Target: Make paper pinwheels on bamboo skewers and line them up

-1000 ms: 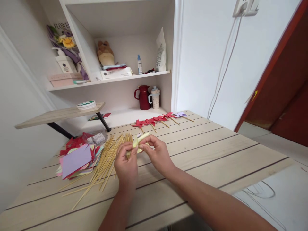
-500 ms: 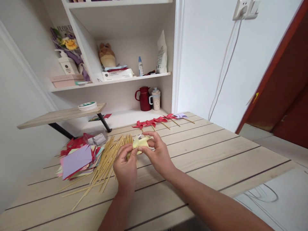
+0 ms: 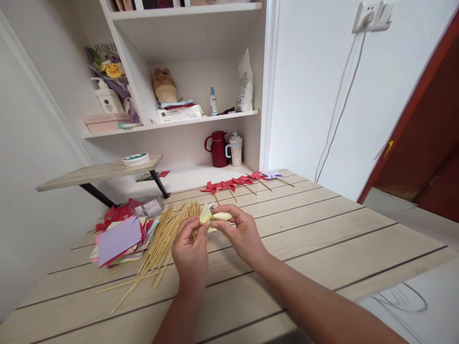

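A pale yellow paper pinwheel (image 3: 205,214) with curled blades is held between both hands above the table. My left hand (image 3: 191,243) pinches its left side between thumb and fingers. On the other side, my right hand (image 3: 238,230) grips a folded blade with thumb and forefinger. Fingers cover the pinwheel's centre, so I cannot see how it is fastened. Just left of my left hand lies a heap of thin wooden sticks (image 3: 158,248). Further back, several red paper pinwheels (image 3: 227,185) and a lilac pinwheel (image 3: 273,175) on sticks lie in a row.
Coloured paper sheets (image 3: 120,241) are stacked at the left, beside a clear plastic box (image 3: 148,208). A raised wooden stand (image 3: 96,173) is behind them. Below the shelf, a red jug (image 3: 219,150) and a cup (image 3: 235,152) stand at the back.
The yellow pinwheel has turned in my fingers, and its right blade now appears folded narrower. Both hands stay close together. The whole view has shifted slightly.
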`<state>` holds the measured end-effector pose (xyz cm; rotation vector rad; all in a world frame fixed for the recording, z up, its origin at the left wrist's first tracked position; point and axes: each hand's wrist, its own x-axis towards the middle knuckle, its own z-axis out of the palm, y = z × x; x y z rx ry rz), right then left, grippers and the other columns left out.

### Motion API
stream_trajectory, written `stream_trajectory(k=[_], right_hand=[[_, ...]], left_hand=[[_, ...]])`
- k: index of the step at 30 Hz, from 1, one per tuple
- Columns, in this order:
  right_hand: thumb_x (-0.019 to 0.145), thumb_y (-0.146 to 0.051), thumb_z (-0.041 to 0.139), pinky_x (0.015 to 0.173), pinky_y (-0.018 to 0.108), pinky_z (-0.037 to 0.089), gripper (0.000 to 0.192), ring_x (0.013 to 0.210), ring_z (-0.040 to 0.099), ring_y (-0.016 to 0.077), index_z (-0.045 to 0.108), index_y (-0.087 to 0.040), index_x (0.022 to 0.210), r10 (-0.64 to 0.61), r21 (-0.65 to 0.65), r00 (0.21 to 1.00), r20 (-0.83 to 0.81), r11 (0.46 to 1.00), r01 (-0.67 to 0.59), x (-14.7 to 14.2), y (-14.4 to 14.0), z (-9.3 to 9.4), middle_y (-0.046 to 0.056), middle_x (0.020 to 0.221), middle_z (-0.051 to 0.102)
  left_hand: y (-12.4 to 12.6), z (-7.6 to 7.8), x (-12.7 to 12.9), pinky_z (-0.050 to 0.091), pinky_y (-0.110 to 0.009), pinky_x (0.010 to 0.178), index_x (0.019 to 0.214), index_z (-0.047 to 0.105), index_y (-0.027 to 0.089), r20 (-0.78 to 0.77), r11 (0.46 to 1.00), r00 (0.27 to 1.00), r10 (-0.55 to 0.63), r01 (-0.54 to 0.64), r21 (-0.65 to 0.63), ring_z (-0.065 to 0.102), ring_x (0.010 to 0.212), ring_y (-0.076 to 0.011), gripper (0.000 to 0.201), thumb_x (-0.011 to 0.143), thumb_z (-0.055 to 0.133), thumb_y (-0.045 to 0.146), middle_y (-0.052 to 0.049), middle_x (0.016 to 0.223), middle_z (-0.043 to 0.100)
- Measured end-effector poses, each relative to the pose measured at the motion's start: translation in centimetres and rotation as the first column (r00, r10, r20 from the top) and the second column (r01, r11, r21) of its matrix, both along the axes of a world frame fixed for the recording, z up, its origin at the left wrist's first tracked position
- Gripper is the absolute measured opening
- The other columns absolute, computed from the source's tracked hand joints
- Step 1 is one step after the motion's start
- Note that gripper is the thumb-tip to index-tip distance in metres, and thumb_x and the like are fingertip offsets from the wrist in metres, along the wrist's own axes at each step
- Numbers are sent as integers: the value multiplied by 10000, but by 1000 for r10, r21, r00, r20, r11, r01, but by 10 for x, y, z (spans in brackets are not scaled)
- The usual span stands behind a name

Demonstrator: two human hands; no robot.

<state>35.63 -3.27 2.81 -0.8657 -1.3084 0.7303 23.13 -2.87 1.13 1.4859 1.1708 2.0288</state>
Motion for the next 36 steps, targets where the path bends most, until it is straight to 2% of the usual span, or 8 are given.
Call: stream_trajectory(k=[7,18,23,26,31,36], right_hand=[[761,-334,786,757,299,489,164,803,651,190,677,-230,826,17,-9,1000,6,1000,-17,1,0,1,-6,822,714],[769,-313,771,722,288,478,136,774,624,180,673,-223,797,11,-6,1000,19,1000,-11,1,2,-4,-5,789,689],[734,-331,787,674,278,509,172,738,623,167,669,-215,783,66,-41,994,-86,997,-70,-1,2,0,-4,784,685],[703,-360,807,608,265,518,223,671,608,148,656,-206,757,141,-90,970,-197,983,-161,-2,2,3,-16,746,663],[668,-372,850,603,255,526,289,628,607,126,641,-192,754,211,-109,931,-299,961,-253,0,5,3,-30,708,649],[698,-353,846,615,252,513,276,633,645,132,634,-190,766,251,-102,910,-331,949,-299,2,9,-3,-27,709,673]], left_hand=[[-1,0,-2,517,-326,822,738,695,217,-78,998,996,-31,36,55,644,894,-195,97,813,710,278,-34,894,682],[2,0,-3,500,-316,814,739,670,217,-154,992,988,-13,33,125,628,882,-185,82,816,696,211,-23,871,655],[1,-3,0,502,-318,839,742,661,210,-51,998,997,-50,52,35,630,906,-186,102,816,710,260,-27,904,649],[2,-4,1,521,-310,796,733,662,195,48,990,990,-132,134,-54,640,881,-186,164,792,748,322,-35,925,652],[6,-3,2,545,-280,696,750,673,179,185,934,937,-296,325,-152,650,813,-170,223,758,784,372,-39,951,659],[7,-1,1,552,-273,720,744,681,173,213,915,918,-335,371,-158,651,803,-153,214,744,799,351,-31,955,662]])
